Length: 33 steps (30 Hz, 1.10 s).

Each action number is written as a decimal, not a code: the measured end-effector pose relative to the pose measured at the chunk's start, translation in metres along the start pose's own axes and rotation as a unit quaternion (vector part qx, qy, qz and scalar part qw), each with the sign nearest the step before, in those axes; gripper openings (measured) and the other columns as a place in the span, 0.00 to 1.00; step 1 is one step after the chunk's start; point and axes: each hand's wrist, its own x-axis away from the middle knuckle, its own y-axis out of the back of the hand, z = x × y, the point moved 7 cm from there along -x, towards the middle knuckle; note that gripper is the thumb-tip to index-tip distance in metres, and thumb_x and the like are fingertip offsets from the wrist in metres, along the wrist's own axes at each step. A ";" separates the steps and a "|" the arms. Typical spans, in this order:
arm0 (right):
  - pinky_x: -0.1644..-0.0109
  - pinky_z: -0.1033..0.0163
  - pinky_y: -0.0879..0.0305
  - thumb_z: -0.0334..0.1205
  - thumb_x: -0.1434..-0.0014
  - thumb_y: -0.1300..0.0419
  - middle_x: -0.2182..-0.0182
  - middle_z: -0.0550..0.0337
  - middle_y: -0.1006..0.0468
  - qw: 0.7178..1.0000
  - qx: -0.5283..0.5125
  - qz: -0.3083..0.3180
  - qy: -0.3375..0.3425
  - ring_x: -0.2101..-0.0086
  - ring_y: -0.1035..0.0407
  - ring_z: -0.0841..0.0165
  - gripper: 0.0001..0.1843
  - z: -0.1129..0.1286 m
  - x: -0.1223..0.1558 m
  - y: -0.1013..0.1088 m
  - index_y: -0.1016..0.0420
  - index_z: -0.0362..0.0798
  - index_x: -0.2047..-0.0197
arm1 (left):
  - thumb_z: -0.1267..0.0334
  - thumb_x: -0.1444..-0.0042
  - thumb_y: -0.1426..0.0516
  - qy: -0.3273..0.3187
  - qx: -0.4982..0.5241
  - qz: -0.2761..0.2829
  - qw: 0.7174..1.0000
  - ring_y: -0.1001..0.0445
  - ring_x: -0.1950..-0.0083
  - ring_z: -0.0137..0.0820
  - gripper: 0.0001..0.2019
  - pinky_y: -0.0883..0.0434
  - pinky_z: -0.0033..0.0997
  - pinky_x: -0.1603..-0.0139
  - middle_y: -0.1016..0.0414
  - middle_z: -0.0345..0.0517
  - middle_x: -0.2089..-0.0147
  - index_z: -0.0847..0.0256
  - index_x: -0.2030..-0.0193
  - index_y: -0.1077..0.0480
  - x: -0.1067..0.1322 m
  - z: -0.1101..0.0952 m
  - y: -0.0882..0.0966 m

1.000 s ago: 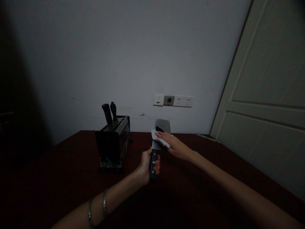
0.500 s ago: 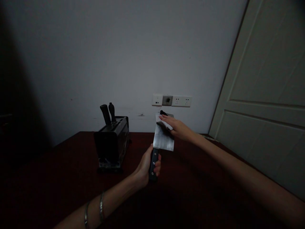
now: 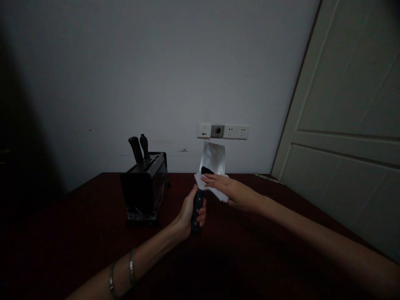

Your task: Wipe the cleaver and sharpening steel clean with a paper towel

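My left hand (image 3: pixel 188 210) is wrapped round the dark riveted handle of a cleaver (image 3: pixel 213 157). The wide metal blade points away from me, tilted up above the table. My right hand (image 3: pixel 233 189) presses a white cloth (image 3: pixel 215 192) flat on the blade's near part, close to the handle. A small black piece (image 3: pixel 206 170) shows at the cloth's far edge; I cannot make out what it is. The cloth and fingers hide the lower blade.
A dark knife block (image 3: pixel 143 187) stands on the left with two black-handled knives (image 3: pixel 136 150) in it. The dark red table (image 3: pixel 93 233) meets a wall with a row of sockets (image 3: pixel 236 132). A pale panelled door (image 3: pixel 337 137) is on the right.
My right hand has slid the cloth down the blade from near its far end to near the handle. My left hand keeps its grip on the cleaver.
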 end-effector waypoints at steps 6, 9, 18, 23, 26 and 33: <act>0.37 0.50 0.52 0.18 0.57 0.48 0.38 0.53 0.47 0.995 0.047 -0.059 -0.065 0.39 0.51 0.60 0.43 -0.070 -0.023 0.048 0.49 0.48 0.37 | 0.40 0.43 0.63 0.017 -0.006 0.008 1.000 0.53 0.89 0.20 0.28 0.52 0.21 0.88 0.49 0.32 0.88 0.61 0.77 0.41 0.001 0.014 -0.005; 0.37 0.49 0.52 0.17 0.59 0.49 0.38 0.49 0.48 0.992 0.062 -0.057 -0.092 0.39 0.52 0.59 0.45 -0.087 -0.025 0.049 0.51 0.45 0.36 | 0.40 0.43 0.64 0.034 0.009 0.018 0.999 0.53 0.89 0.20 0.28 0.52 0.21 0.88 0.49 0.32 0.88 0.61 0.77 0.41 0.000 0.020 -0.006; 0.38 0.51 0.50 0.15 0.61 0.51 0.37 0.51 0.48 1.000 -0.002 0.023 0.008 0.38 0.55 0.63 0.46 -0.004 0.006 -0.030 0.48 0.47 0.38 | 0.45 0.41 0.63 0.031 0.023 -0.016 0.999 0.53 0.89 0.20 0.26 0.52 0.22 0.87 0.49 0.33 0.88 0.61 0.79 0.42 -0.003 0.020 0.003; 0.38 0.50 0.50 0.17 0.57 0.50 0.39 0.53 0.43 1.000 0.008 -0.011 -0.019 0.40 0.50 0.63 0.42 -0.039 0.000 -0.007 0.45 0.50 0.39 | 0.42 0.42 0.65 0.058 0.028 -0.008 0.998 0.54 0.89 0.20 0.28 0.53 0.22 0.87 0.50 0.33 0.88 0.61 0.79 0.42 0.000 0.029 -0.001; 0.39 0.49 0.49 0.16 0.60 0.52 0.40 0.48 0.42 0.993 0.043 -0.032 -0.101 0.41 0.48 0.60 0.43 -0.082 -0.009 0.005 0.46 0.45 0.38 | 0.43 0.41 0.66 0.090 0.035 -0.006 0.995 0.54 0.89 0.21 0.28 0.53 0.22 0.87 0.50 0.33 0.88 0.61 0.79 0.42 0.004 0.041 0.000; 0.40 0.51 0.46 0.24 0.52 0.47 0.41 0.44 0.40 0.997 0.005 -0.042 -0.070 0.41 0.47 0.60 0.33 -0.034 -0.008 -0.043 0.41 0.42 0.41 | 0.43 0.41 0.67 0.103 0.033 -0.030 0.994 0.54 0.90 0.21 0.29 0.54 0.22 0.87 0.50 0.34 0.89 0.61 0.80 0.42 0.007 0.056 0.025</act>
